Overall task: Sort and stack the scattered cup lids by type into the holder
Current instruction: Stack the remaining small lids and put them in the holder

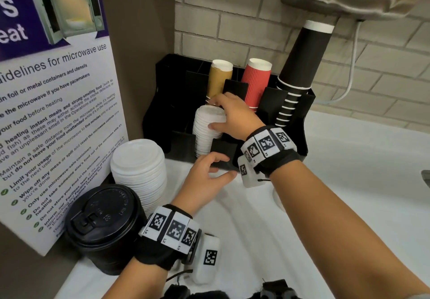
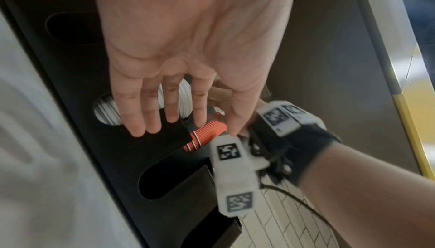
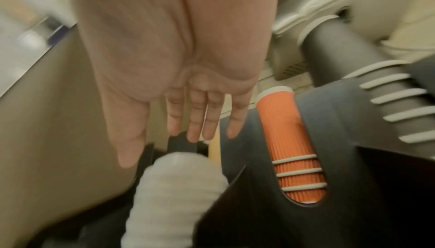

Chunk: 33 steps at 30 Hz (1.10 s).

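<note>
Steadying white lid stack (image 1: 207, 133) in front slot of holder (image 1: 176, 73) | right hand (image 1: 235, 115) laid over it, fingers (image 1: 218, 101) on top, thumb at side | left hand (image 1: 204, 177) wide, empty, near | lids look light, thin, slippery: clasp stack's sides

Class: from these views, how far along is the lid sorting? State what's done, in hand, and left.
Done: one stack of white lids stands in a front slot of the holder. In hand: the right hand rests on it; the left hand hovers open, empty. Left: a wider white lid stack and a black lid stack stand on the counter outside it.
</note>
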Available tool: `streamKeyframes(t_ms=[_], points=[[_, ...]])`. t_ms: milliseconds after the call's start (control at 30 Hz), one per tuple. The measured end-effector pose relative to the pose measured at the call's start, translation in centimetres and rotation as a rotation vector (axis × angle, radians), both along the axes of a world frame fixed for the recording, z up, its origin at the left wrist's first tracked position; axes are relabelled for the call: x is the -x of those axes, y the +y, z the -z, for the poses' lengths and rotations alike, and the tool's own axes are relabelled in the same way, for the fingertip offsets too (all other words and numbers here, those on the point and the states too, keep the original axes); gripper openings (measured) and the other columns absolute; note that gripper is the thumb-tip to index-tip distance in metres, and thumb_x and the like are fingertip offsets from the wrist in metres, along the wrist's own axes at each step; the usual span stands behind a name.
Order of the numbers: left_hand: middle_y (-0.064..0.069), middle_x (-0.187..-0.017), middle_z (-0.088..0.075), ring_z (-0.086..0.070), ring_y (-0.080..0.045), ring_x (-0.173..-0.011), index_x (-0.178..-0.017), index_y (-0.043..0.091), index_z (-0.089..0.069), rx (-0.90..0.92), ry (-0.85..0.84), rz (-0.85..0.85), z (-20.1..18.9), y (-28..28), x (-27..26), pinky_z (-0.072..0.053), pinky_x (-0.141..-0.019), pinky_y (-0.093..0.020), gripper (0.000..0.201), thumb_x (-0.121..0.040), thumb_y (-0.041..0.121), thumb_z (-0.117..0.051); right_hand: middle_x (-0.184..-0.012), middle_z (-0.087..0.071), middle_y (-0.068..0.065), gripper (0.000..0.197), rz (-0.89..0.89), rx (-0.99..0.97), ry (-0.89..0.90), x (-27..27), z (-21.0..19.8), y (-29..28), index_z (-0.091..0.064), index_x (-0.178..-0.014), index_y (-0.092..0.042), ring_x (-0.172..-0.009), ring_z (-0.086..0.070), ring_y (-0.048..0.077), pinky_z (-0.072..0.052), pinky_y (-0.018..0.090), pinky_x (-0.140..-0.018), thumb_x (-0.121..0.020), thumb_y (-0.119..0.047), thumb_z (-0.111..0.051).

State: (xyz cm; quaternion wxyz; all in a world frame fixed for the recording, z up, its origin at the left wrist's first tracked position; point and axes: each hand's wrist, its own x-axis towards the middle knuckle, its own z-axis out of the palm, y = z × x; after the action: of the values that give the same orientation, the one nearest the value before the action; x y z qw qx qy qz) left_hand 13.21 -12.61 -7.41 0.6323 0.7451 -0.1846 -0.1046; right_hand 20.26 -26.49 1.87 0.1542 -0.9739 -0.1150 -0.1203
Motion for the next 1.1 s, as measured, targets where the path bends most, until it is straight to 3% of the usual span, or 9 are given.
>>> streamKeyframes(t_ms=[100,200,300,467,600,767,867,1000,1100], points=[[0.015,-0.119,-0.051,-0.054,0.000,-0.105,-0.100,0.042,-0.058,0.008,-0.011,-0.021,0.1,0.3,-0.1,-0.043,-0.073,-0.008,0.026,-0.084,0.028,-0.073,-0.113,-0.060,0.003,0.035,0.054,-0.441,-0.090,2.9,-0.4,-2.5,-0.057,-0.119,-0.012,-0.105,-0.056,0.011,-0.043,0.019,-0.092,-0.086,-0.016,-0.069],[0.015,-0.120,-0.052,-0.055,-0.001,-0.104,-0.101,0.041,-0.058,0.002,-0.017,-0.029,0.2,0.5,-0.1,-0.042,-0.075,-0.008,0.026,-0.085,0.028,-0.072,-0.089,-0.064,-0.004,0.008,0.253,-0.771,-0.076,7.5,0.0,-6.3,-0.060,-0.093,-0.022,-0.082,-0.061,0.010,-0.049,0.022,-0.076,-0.090,-0.015,-0.060],[0.013,-0.121,-0.053,-0.056,-0.004,-0.106,-0.103,0.039,-0.058,0.000,-0.014,-0.032,0.3,0.5,0.0,-0.043,-0.077,-0.012,0.025,-0.085,0.028,-0.072,-0.093,-0.068,0.004,0.011,0.501,-0.615,0.184,11.8,1.8,-9.9,-0.062,-0.085,-0.025,-0.080,-0.065,0.016,-0.050,0.027,-0.072,-0.092,-0.023,-0.054],[0.011,-0.123,-0.054,-0.057,-0.007,-0.107,-0.106,0.036,-0.059,-0.014,-0.016,-0.013,0.2,0.2,0.0,-0.043,-0.076,-0.012,0.026,-0.085,0.026,-0.072,-0.132,-0.054,0.003,0.051,0.760,-0.207,0.664,13.7,5.7,-11.8,-0.054,-0.129,-0.029,-0.119,-0.053,0.022,-0.036,0.028,-0.087,-0.081,-0.035,-0.070],[0.014,-0.121,-0.055,-0.057,-0.007,-0.107,-0.106,0.036,-0.059,-0.016,-0.021,-0.005,0.1,0.1,0.0,-0.045,-0.076,-0.015,0.026,-0.085,0.027,-0.072,-0.129,-0.053,0.000,0.084,0.722,-0.186,0.735,13.1,7.8,-11.5,-0.046,-0.135,-0.034,-0.112,-0.053,0.023,-0.040,0.031,-0.084,-0.061,-0.034,-0.086],[0.015,-0.122,-0.054,-0.057,-0.007,-0.109,-0.111,0.033,-0.061,-0.016,-0.015,-0.018,0.1,0.4,-0.2,-0.047,-0.075,-0.020,0.028,-0.086,0.029,-0.071,-0.098,-0.053,-0.003,0.076,0.681,-0.057,0.747,12.1,8.5,-11.3,-0.052,-0.124,-0.031,-0.081,-0.054,0.020,-0.039,0.024,-0.055,-0.057,-0.022,-0.087],[0.015,-0.123,-0.053,-0.057,-0.007,-0.110,-0.113,0.033,-0.061,-0.018,-0.014,-0.020,0.0,0.5,-0.2,-0.044,-0.069,-0.021,0.029,-0.086,0.030,-0.071,-0.092,-0.054,-0.006,0.066,0.665,-0.031,0.746,12.2,8.0,-11.3,-0.052,-0.115,-0.033,-0.074,-0.055,0.015,-0.037,0.023,-0.052,-0.058,-0.030,-0.084],[0.019,-0.123,-0.054,-0.056,-0.005,-0.111,-0.115,0.036,-0.059,-0.035,-0.029,0.006,-0.3,0.6,-0.1,-0.046,-0.074,-0.018,0.038,-0.081,0.033,-0.076,-0.102,-0.057,-0.006,0.053,0.459,-0.218,0.718,12.1,5.2,-10.2,-0.049,-0.109,-0.041,-0.084,-0.056,0.009,-0.043,0.024,-0.058,-0.066,-0.035,-0.080],[0.021,-0.130,-0.050,-0.054,-0.004,-0.117,-0.128,0.044,-0.050,-0.022,-0.012,0.163,-0.8,0.4,0.3,-0.049,-0.089,-0.020,0.071,-0.065,0.043,-0.083,-0.105,-0.057,-0.009,0.056,0.192,-0.513,0.571,12.1,2.7,-7.5,-0.051,-0.108,-0.048,-0.092,-0.061,0.009,-0.051,0.019,-0.061,-0.061,-0.038,-0.080]])
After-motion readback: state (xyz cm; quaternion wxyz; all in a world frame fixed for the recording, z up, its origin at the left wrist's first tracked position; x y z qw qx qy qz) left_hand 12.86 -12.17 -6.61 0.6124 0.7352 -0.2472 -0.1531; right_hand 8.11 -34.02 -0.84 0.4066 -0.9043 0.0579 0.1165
